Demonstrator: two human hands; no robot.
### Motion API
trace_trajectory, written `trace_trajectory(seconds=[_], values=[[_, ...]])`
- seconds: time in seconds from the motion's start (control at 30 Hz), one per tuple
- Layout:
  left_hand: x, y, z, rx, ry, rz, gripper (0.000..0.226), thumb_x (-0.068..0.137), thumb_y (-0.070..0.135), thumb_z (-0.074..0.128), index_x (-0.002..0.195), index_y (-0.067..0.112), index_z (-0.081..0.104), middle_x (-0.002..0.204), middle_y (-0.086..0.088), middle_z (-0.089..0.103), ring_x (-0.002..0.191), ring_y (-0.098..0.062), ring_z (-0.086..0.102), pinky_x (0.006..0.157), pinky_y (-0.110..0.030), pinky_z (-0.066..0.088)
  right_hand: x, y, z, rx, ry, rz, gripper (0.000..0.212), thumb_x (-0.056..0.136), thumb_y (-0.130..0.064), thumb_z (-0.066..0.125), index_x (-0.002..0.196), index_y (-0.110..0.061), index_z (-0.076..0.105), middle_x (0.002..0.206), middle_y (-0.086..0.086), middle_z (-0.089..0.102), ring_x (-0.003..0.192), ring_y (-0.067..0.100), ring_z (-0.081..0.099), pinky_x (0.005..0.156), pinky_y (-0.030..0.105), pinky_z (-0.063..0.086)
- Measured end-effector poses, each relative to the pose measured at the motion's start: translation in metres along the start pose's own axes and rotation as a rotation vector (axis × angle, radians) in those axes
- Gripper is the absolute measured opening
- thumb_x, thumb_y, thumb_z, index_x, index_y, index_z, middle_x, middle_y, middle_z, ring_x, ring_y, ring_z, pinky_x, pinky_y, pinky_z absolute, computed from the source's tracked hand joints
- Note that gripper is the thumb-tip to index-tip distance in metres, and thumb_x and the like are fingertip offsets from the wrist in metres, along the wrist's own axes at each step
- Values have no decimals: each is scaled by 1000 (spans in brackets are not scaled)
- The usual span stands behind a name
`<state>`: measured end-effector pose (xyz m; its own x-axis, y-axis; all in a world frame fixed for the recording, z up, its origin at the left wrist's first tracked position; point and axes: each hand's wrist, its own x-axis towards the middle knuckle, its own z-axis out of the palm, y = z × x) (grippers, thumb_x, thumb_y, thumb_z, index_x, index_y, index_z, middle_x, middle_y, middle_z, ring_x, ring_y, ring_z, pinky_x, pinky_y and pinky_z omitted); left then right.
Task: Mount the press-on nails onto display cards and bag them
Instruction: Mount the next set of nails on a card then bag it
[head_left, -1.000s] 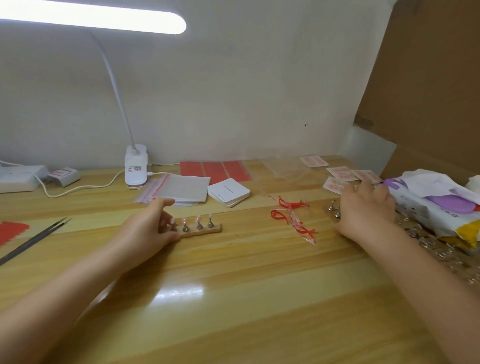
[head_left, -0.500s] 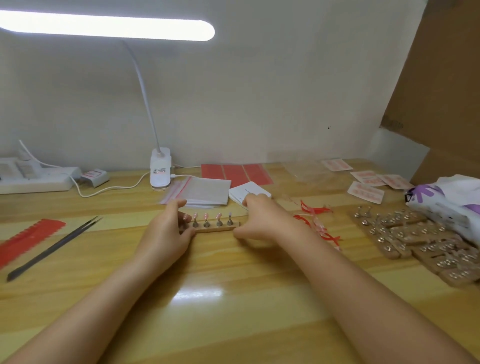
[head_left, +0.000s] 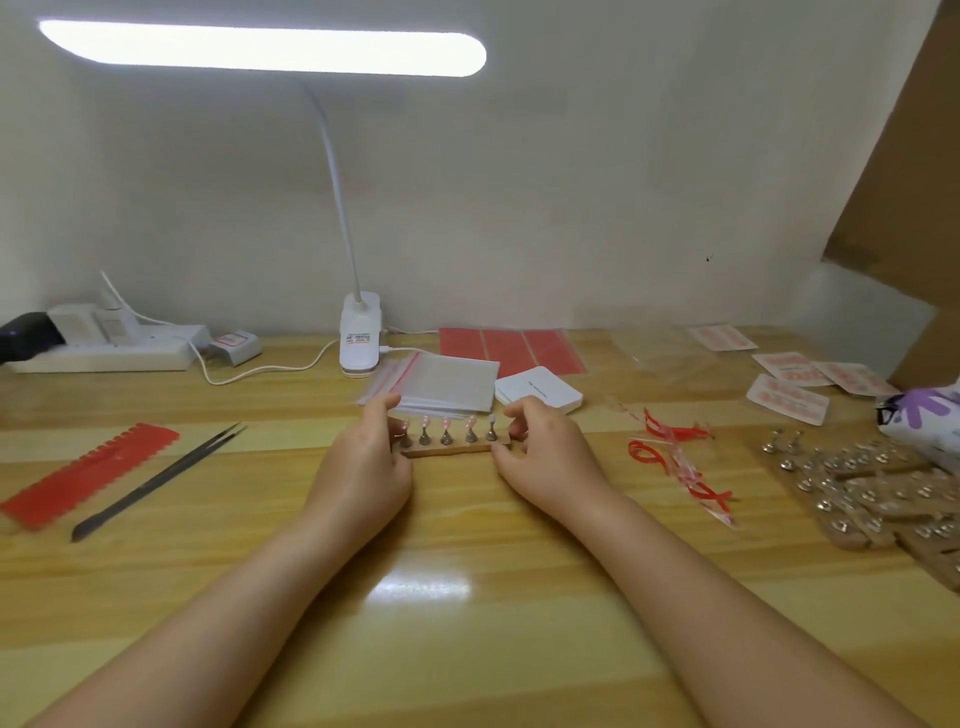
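Wooden nail stand (head_left: 449, 448) lay flat mid-worktop (head_left: 467, 597), toward the rear edge, carrying five metal pegs tipped with press-on nails (head_left: 447, 422). Left hand (head_left: 363, 462) gripped its left end, fingers curled round it; right hand (head_left: 545, 447) pinched its right end. Zip bags (head_left: 441, 384) and white display cards (head_left: 540, 391) sat just behind the stand.

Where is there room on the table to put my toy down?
The widest bare patch is the near part of the table, around the forearms. Another lies between the tweezers and the left hand. It is crowded at the right, with red strips and piled wooden holders, and behind the nail stand, with bags and white cards.
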<state>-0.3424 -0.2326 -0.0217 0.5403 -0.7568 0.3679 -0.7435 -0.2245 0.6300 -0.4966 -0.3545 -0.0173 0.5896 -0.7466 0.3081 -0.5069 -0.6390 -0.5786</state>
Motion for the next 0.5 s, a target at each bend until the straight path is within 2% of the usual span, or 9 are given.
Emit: trace_trajectory(seconds=[0.17,0.3,0.33,0.43,0.5], values=[[-1,-1,-2,-35,14,-51,60,84,-5,48,139,16,39,109,3,57,97,-17,57,85,-31,45,-4,3,-3,42,25,30,34,84,-24,60,117,-19,56,93,-8,60,91,13,56,76,30,49],[-1,-1,-3,-44,44,-83,58,86,-2,48,140,20,37,115,7,55,94,-16,56,85,-37,48,5,12,-12,-321,255,-10,34,86,-21,51,118,-18,61,112,-1,62,106,23,48,85,34,40],[0,-2,-3,-42,50,-91,58,86,-1,47,139,20,37,116,7,54,95,-16,56,84,-37,48,7,15,-13,-403,264,5,35,89,-25,50,121,-18,61,119,0,60,109,24,46,88,35,38],[0,-3,-4,-37,72,-110,55,86,1,46,137,21,39,115,8,55,93,-18,57,79,-35,46,11,22,-9,-533,130,84,47,97,-44,43,136,-20,50,139,0,50,124,25,39,98,38,33],[1,-4,-4,-36,87,-122,53,87,1,45,135,21,40,113,8,55,93,-17,56,76,-32,42,13,25,-7,-559,49,121,51,99,-49,37,138,-18,48,141,0,49,125,26,39,100,38,33]])
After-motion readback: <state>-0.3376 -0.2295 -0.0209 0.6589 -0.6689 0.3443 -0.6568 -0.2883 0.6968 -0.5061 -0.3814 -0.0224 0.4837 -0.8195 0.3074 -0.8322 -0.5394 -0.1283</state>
